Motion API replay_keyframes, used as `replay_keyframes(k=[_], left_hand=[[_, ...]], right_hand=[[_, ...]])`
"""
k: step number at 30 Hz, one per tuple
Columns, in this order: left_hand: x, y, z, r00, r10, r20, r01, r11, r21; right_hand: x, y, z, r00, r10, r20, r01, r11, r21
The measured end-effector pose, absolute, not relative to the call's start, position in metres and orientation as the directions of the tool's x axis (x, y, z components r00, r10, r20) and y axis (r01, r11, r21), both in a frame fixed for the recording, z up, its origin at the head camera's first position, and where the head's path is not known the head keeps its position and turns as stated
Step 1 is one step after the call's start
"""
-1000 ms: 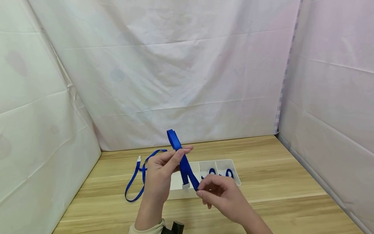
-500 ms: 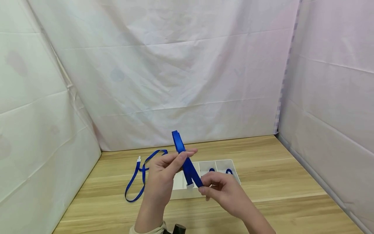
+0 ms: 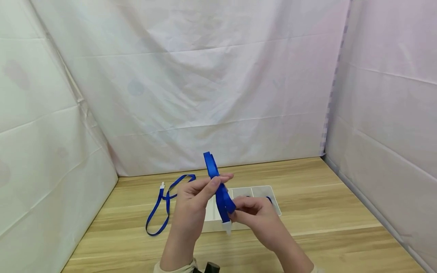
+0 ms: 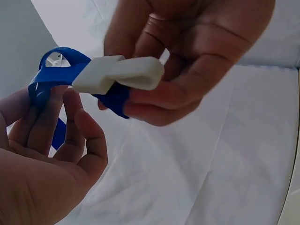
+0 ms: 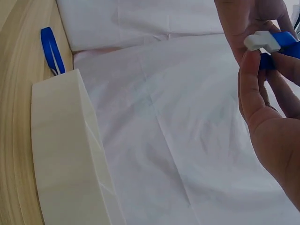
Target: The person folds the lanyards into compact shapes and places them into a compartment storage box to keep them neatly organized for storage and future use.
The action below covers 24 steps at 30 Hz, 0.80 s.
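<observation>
A blue lanyard (image 3: pixel 211 166), folded into a narrow bundle, is held up in front of the white tray. My left hand (image 3: pixel 191 204) pinches the bundle around its middle, thumb on the near side, and a folded loop sticks up above the fingers. Lower down, my right hand (image 3: pixel 259 220) pinches the strap, which bends back in a small loop there. From the bottom end hangs a white plastic clip (image 3: pixel 227 226); in the left wrist view the same clip (image 4: pixel 117 74) points toward the right hand's fingers.
Behind the hands stands a white divided tray (image 3: pixel 211 227), with bits of blue strap in its right compartments. A second blue lanyard (image 3: pixel 157 212) with a white clip lies loosely looped on the wooden table (image 3: pixel 338 223) to the left. White cloth (image 3: pixel 218 94) hangs around the table.
Both hands have shifted slightly, the left one to the right. The right hand has brought its strap end in toward the bundle, bending it back, and the clip now hangs lower.
</observation>
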<state>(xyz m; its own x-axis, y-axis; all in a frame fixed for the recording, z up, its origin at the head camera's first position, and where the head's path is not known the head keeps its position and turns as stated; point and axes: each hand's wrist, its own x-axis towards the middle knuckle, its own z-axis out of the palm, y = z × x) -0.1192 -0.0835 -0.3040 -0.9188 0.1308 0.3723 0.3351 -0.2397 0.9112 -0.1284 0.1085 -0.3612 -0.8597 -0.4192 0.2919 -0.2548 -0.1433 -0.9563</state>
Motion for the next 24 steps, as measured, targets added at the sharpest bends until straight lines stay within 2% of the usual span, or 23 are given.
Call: replay_keyframes(k=[4,10,19,24], left_hand=[[-0.120,-0.082,-0.304,-0.929,0.094,0.359,0.339,-0.180,0.924],[-0.120,-0.080,-0.305,-0.930,0.081,0.358,0.342,-0.158,0.926],[-0.121,-0.078,-0.304,-0.935,0.058,0.350,0.337,-0.166,0.927],[-0.123,-0.084,-0.295,-0.946,0.028,0.322,0.318,-0.095,0.943]], right_hand=[[-0.124,0.109,-0.356,-0.829,-0.472,0.299,-0.228,-0.203,-0.952],[-0.117,0.105,-0.352,-0.844,-0.483,0.234,-0.235,-0.059,-0.970],[-0.115,0.097,-0.354,-0.855,-0.437,0.279,-0.309,-0.002,-0.951],[-0.114,0.104,-0.356,-0.868,-0.461,0.183,-0.253,0.094,-0.963]])
